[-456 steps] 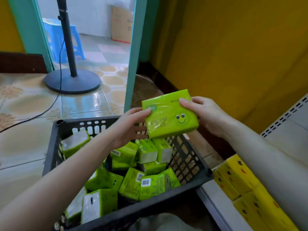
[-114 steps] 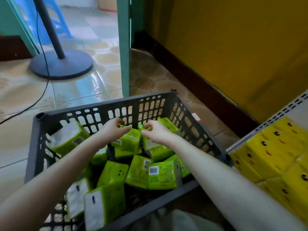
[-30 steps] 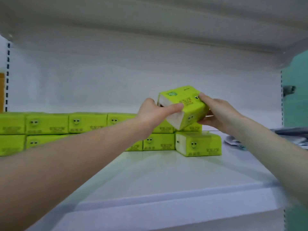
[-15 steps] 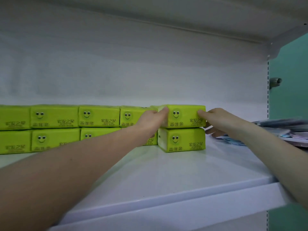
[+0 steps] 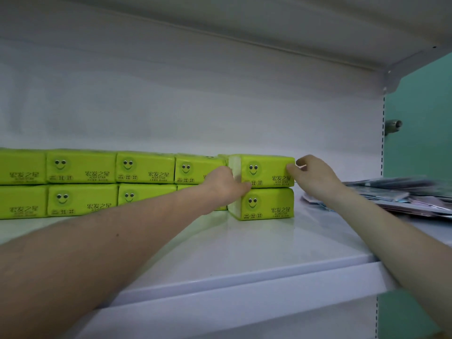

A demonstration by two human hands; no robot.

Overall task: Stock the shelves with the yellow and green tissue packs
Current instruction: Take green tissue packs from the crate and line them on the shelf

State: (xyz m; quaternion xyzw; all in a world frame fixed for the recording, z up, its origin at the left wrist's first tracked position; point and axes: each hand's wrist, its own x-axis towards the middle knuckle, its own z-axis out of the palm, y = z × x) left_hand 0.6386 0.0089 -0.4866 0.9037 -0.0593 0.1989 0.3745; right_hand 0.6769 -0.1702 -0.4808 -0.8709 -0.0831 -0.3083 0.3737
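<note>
The top green pack (image 5: 267, 171) is held at both ends. The left hand (image 5: 225, 183) is curled round its white left end, with the thumb laid along the lower front edge. The right hand (image 5: 310, 174) pinches the right front corner with bent fingers. Directly beneath the grip lies the lower green pack (image 5: 266, 204), on which the held pack appears to be seated, the two printed fronts nearly flush. Immediately outside the left hand, the row of green packs (image 5: 97, 167) runs away two high along the back of the shelf (image 5: 244, 241). Just beyond the right wrist a pile of flat packets (image 5: 403, 194) is spread on the same shelf. The white ends of both stacked packs are exposed on the left-hand side of the grip, so the pair is judged to stand slightly proud of the row. The placing is taken to be nearly done, with only squaring and release left. No yellow packs can be seen here. Several slips are possible. The left fingers seem to be wedged between the held pack and its neighbour, so either could be dragged forward as that hand is drawn out. If the pack is pushed back to square it, the lower one may be slid askew under it, since the wrappers look glossy and slippery. A sideways shove from the right could close the gap unevenly and leave the pack tilted. The pile could be brushed by the right forearm.
</note>
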